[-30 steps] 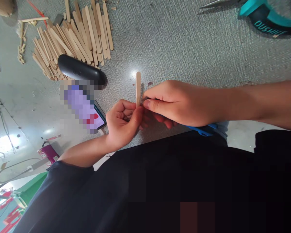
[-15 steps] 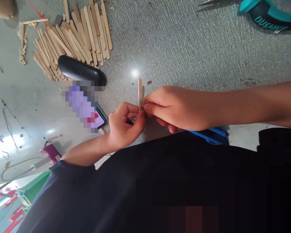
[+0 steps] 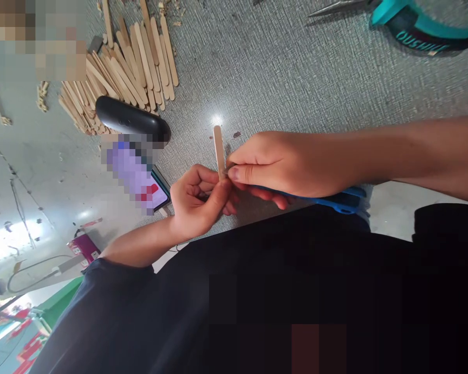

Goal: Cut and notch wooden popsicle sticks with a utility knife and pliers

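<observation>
Left: loose sticks (image 3: pixel 125 83), piled on the table (image 3: pixel 273 88). The left hand (image 3: pixel 198 200) pinches one wooden stick (image 3: pixel 218 150) low, near the table's edge; the right hand (image 3: pixel 269 163) grasps a blue-handled tool (image 3: pixel 337 203), tip against or beside it. Step judged: working the stick's side. Next move calls for a steady pinch.

Head-worn camera, looking forward and down, fairly near the grey tabletop (image 3: pixel 265 78)

Phone (image 3: pixel 137 174) (case (image 3: pixel 130 119) behind) lies left of the held stick (image 3: pixel 219 150).
</observation>
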{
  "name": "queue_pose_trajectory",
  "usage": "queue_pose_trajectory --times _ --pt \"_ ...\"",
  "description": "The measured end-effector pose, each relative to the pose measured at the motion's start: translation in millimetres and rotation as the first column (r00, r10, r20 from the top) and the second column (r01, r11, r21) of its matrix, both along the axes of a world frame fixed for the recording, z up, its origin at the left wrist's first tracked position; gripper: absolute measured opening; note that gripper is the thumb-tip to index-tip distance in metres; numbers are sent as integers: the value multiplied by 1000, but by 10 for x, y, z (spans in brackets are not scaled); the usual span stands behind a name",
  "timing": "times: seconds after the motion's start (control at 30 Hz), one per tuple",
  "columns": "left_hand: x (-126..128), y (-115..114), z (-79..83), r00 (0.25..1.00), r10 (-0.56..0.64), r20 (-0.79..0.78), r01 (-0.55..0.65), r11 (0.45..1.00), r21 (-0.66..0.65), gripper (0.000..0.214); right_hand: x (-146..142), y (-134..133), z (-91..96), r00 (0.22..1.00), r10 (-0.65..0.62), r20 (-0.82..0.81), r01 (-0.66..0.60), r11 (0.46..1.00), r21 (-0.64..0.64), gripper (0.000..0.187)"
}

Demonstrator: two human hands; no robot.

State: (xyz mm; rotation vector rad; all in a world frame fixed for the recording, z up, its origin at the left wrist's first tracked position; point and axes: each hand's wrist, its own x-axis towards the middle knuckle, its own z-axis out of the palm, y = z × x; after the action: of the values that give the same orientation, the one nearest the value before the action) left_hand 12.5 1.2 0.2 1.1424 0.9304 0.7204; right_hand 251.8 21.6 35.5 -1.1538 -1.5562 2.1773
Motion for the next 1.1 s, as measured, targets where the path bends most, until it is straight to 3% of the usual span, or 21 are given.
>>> queue_pose_trajectory --times 0.13,0.4,0.67,0.87,1.1 --pt "11 24 7 1000 6 9 -5 997 -78 54 10 36 -98 997 15 -77 -13 1000 15 38" --pt "20 57 -10 999 -24 26 26 996 -83 55 16 71 -194 987 18 -161 -20 1000 -11 41" --pt "25 68 -14 998 -20 53 27 991 -134 57 -48 87 -425 972 19 -234 -21 1000 -6 46" --pt "64 51 -58 997 56 58 -48 991 -124 59 -31 58 -291 982 -4 -188 12 999 41 49" --pt "47 51 -39 999 32 31 -28 993 -114 55 -2 51 -198 986 -39 -162 42 999 16 46"
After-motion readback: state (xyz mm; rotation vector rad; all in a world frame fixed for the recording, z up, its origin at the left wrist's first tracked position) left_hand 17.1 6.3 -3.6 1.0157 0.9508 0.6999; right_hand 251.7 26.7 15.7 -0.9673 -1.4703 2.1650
